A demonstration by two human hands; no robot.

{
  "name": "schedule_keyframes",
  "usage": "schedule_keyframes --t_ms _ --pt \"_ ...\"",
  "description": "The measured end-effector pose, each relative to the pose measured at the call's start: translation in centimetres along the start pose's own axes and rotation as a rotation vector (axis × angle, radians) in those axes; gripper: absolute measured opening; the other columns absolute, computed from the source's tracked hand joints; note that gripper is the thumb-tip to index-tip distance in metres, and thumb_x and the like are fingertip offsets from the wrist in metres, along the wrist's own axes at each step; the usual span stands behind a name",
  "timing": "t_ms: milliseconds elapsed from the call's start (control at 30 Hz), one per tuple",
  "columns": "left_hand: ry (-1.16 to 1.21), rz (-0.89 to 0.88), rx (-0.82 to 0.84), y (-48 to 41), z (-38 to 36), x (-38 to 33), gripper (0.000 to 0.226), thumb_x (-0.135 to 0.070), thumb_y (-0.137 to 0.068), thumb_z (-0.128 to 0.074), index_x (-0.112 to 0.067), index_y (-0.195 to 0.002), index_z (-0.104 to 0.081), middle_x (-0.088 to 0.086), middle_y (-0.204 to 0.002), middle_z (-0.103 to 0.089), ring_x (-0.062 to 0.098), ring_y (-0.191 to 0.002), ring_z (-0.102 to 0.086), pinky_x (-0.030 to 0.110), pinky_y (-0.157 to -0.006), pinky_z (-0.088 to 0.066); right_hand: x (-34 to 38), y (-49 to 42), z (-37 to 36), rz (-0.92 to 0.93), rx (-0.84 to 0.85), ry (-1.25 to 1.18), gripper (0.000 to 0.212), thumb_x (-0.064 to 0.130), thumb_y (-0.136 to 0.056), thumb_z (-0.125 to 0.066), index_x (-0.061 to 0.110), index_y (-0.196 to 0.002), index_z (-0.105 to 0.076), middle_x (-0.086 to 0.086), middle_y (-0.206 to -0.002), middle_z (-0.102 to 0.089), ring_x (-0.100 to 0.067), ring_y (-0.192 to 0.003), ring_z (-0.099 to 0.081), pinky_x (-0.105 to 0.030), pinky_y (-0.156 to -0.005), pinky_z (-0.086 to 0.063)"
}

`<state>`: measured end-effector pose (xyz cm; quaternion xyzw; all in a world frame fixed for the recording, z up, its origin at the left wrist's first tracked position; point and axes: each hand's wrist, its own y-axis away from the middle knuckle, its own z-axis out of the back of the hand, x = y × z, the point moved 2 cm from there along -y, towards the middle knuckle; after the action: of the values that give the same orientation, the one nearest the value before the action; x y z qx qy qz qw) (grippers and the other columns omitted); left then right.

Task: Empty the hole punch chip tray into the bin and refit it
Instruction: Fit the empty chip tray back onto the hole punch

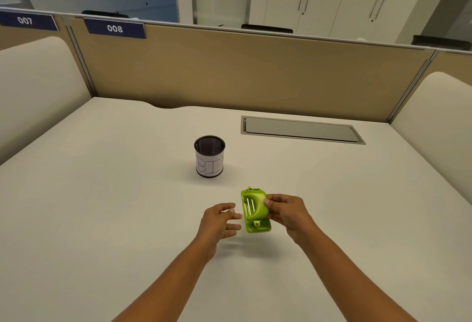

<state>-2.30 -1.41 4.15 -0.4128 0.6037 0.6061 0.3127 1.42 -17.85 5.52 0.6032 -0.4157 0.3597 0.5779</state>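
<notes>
A lime-green hole punch (255,210) is held just above the desk near the middle, its long side pointing away from me. My right hand (286,210) grips its right side, thumb on the lever. My left hand (221,220) hovers just left of the punch with fingers spread and relaxed, not touching it. The bin (209,157), a small black mesh cup with a white paper label reading "BI", stands upright on the desk beyond the punch and a little to the left. The chip tray under the punch is hidden from view.
The white desk (102,206) is bounded by a tan partition (242,71) at the back and cream side panels. A grey cable hatch (301,130) lies flush in the desk at the back right.
</notes>
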Motion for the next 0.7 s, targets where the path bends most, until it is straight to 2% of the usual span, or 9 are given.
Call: schedule_keyframes --t_ms 100,167,233,400,533,633,700 --pt "-0.034 0.035 -0.016 -0.3 0.3 0.6 0.027 -0.013 -0.095 -0.046 -0.01 -0.12 -0.056 0.01 -0.105 -0.063 0.027 -0.088 -0.061 0.025 -0.068 -0.049 -0.5 -1.1 1.1 -0.025 -0.084 -0.014 0.026 -0.005 -0.083 -0.059 -0.012 -0.108 -0.06 -0.011 -0.073 -0.06 -0.018 -0.066 -0.059 -0.018 -0.053 -0.054" --pt "-0.047 0.048 -0.024 -0.4 0.5 0.9 0.027 -0.014 -0.095 -0.046 -0.011 -0.12 -0.056 0.009 -0.106 -0.062 0.027 -0.091 -0.059 0.025 -0.068 -0.048 -0.9 -1.8 1.7 -0.05 -0.125 -0.023 0.027 -0.005 -0.083 -0.059 -0.012 -0.109 -0.06 -0.011 -0.073 -0.06 -0.018 -0.065 -0.058 -0.02 -0.054 -0.054" --pt "-0.051 0.059 -0.038 -0.5 0.6 1.3 0.024 -0.014 -0.095 -0.046 -0.012 -0.117 -0.056 0.009 -0.107 -0.061 0.027 -0.092 -0.058 0.024 -0.068 -0.048 -1.3 -2.4 2.3 -0.065 -0.161 -0.026 0.027 -0.005 -0.083 -0.06 -0.012 -0.109 -0.06 -0.01 -0.073 -0.06 -0.018 -0.064 -0.058 -0.017 -0.049 -0.053" --pt "-0.052 0.073 -0.063 -0.9 0.9 1.8 0.014 -0.015 -0.096 -0.045 -0.015 -0.107 -0.054 0.009 -0.107 -0.061 0.024 -0.085 -0.058 0.025 -0.066 -0.048 -2.0 -3.4 3.6 -0.085 -0.237 -0.011 0.028 -0.005 -0.082 -0.06 -0.012 -0.109 -0.06 -0.011 -0.075 -0.059 -0.017 -0.063 -0.057 -0.013 -0.04 -0.05" --pt "-0.057 0.08 -0.061 -1.0 1.0 2.1 0.014 -0.015 -0.096 -0.045 -0.015 -0.106 -0.055 0.009 -0.106 -0.062 0.021 -0.079 -0.058 0.025 -0.066 -0.048 -2.5 -3.9 4.2 -0.097 -0.269 0.007 0.028 -0.005 -0.082 -0.06 -0.012 -0.109 -0.061 -0.012 -0.076 -0.06 -0.017 -0.063 -0.056 -0.015 -0.042 -0.051" --pt "-0.049 0.089 -0.064 -1.0 1.1 2.2 0.014 -0.015 -0.096 -0.045 -0.015 -0.106 -0.055 0.009 -0.105 -0.061 0.018 -0.072 -0.057 0.024 -0.063 -0.046 -2.9 -4.2 4.6 -0.108 -0.287 0.028 0.029 -0.004 -0.082 -0.061 -0.011 -0.11 -0.061 -0.012 -0.076 -0.06 -0.017 -0.062 -0.057 -0.02 -0.05 -0.052" --pt "-0.05 0.095 -0.067 -1.1 1.1 2.3 0.013 -0.015 -0.096 -0.046 -0.015 -0.105 -0.055 0.008 -0.105 -0.061 0.017 -0.071 -0.057 0.024 -0.063 -0.046 -3.1 -4.3 4.8 -0.117 -0.288 0.024 0.028 -0.004 -0.082 -0.061 -0.01 -0.109 -0.061 -0.01 -0.073 -0.059 -0.016 -0.063 -0.056 -0.017 -0.046 -0.052"
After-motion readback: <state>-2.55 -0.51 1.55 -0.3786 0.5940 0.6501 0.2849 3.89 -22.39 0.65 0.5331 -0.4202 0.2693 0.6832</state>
